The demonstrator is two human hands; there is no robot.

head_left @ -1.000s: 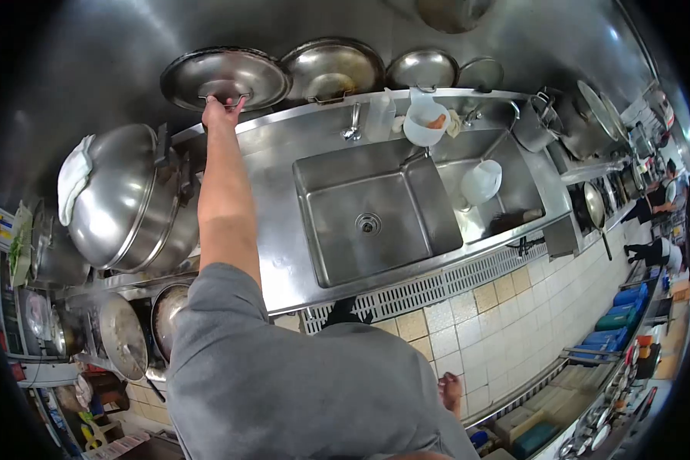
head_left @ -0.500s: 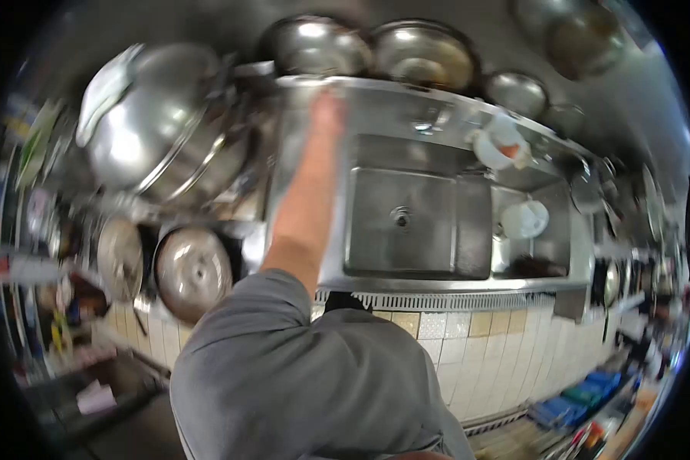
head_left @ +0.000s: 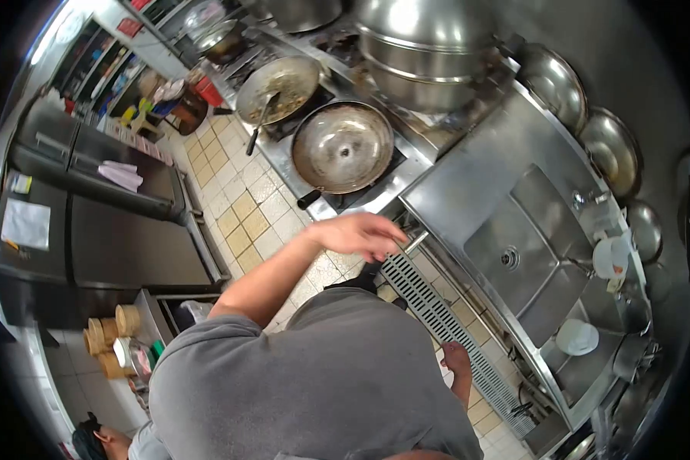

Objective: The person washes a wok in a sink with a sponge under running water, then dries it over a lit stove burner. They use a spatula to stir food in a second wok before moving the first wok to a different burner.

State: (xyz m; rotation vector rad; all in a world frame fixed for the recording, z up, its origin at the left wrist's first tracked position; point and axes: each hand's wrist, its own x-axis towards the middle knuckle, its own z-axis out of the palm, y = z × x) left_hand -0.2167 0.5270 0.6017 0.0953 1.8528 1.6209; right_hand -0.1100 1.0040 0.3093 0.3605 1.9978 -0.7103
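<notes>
My left hand [head_left: 360,234] is raised in front of my body, fingers apart and slightly blurred, with nothing seen in it. It appears over the near corner of the steel sink counter [head_left: 464,161], close to a metal bar [head_left: 416,241]; contact cannot be told. Just beyond it sits a wok [head_left: 343,147] with a dark handle, its inside wet and shiny. My right hand [head_left: 456,358] hangs low at my side above the floor grate [head_left: 437,307]. Its fingers are curled in, and whatever they may hold is hidden.
Left of that wok, another wok [head_left: 280,88] holds food scraps and a ladle [head_left: 262,123]. A large steel steamer [head_left: 425,54] stands behind. Containers [head_left: 577,337] sit by the sink basins. Dark refrigerators [head_left: 130,241] line the left; a person [head_left: 103,438] is at lower left.
My view has swung left from the sink toward the stove. My left hand has come back from the counter's far edge to near my body. My right hand has come into view.
</notes>
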